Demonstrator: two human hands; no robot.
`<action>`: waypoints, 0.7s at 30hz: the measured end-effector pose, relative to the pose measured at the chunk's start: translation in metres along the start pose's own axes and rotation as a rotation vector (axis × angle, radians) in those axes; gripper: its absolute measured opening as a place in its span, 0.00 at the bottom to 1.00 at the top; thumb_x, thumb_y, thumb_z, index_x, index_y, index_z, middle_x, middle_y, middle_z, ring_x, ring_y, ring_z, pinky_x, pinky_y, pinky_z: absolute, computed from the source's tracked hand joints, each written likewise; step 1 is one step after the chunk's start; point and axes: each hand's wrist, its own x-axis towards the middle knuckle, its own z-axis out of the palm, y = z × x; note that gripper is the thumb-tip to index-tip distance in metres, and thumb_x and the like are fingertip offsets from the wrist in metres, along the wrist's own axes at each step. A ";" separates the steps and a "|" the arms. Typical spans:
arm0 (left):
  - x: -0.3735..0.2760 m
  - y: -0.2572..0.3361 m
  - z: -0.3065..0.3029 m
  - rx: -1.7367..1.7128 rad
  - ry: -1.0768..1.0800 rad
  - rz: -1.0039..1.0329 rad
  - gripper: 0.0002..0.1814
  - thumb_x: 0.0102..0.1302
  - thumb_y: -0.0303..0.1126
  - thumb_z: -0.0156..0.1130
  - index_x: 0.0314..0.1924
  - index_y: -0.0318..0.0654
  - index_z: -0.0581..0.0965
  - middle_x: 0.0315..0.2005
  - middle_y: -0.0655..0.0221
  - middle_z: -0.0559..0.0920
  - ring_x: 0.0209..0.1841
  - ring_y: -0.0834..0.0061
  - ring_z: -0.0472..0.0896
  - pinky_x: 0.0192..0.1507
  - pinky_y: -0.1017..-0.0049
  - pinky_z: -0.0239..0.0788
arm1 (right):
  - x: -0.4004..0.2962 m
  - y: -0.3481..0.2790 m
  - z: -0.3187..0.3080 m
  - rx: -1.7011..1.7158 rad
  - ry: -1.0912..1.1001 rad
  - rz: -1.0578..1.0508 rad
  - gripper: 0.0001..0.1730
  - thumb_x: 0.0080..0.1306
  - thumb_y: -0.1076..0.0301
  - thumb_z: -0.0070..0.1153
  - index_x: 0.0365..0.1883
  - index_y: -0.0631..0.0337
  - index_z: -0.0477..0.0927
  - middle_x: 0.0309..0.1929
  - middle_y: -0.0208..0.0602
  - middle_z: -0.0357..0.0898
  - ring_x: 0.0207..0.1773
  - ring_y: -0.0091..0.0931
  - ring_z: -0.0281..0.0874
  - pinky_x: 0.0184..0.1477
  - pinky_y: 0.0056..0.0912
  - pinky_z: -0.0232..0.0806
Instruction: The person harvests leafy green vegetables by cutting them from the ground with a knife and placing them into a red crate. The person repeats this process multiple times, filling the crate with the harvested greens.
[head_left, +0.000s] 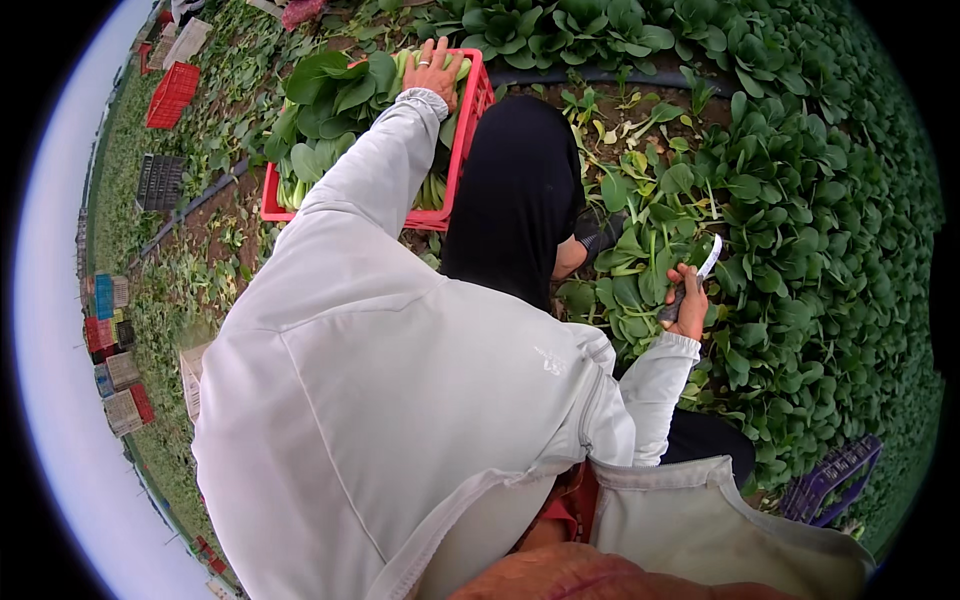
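Observation:
My left hand (435, 73) reaches out to a red plastic crate (469, 120) and rests on top of the leafy greens in it, its fingers spread over pale stems. The greens (330, 101) look like bok choy, with dark leaves at one end and light stems at the other. Off to the right, my right hand (688, 304) grips the dark handle of a small curved knife (709, 257), blade pointing away from me. Beneath that hand lie loose leaves and plants (637, 277) on the soil.
Dense rows of growing greens (817, 247) cover the right side. A black hose (622, 77) crosses the bed ahead. A purple crate (832, 480) stands at lower right. Further left are a red crate (172, 95), a black crate (160, 182) and stacked crates (124, 405). My bent knee (517, 180) sits beside the filled crate.

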 end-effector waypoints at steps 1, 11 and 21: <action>0.003 -0.003 0.002 -0.073 -0.017 0.012 0.43 0.61 0.51 0.63 0.75 0.61 0.57 0.76 0.62 0.53 0.77 0.55 0.51 0.73 0.49 0.48 | 0.003 0.001 -0.002 0.005 0.008 0.009 0.20 0.72 0.55 0.58 0.48 0.65 0.78 0.35 0.38 0.84 0.18 0.18 0.67 0.20 0.20 0.59; 0.008 0.008 0.058 -0.251 0.239 -0.071 0.30 0.73 0.49 0.49 0.72 0.51 0.64 0.72 0.67 0.65 0.76 0.63 0.57 0.74 0.53 0.45 | 0.030 0.024 -0.014 -0.001 0.056 0.132 0.20 0.71 0.54 0.60 0.47 0.63 0.78 0.34 0.37 0.84 0.18 0.19 0.68 0.20 0.20 0.59; 0.031 0.027 0.100 -0.401 0.448 -0.061 0.31 0.72 0.46 0.51 0.72 0.44 0.64 0.71 0.63 0.66 0.75 0.63 0.59 0.74 0.51 0.43 | 0.039 0.048 -0.012 -0.106 0.051 0.219 0.19 0.72 0.54 0.58 0.45 0.63 0.78 0.34 0.37 0.84 0.17 0.19 0.67 0.19 0.19 0.60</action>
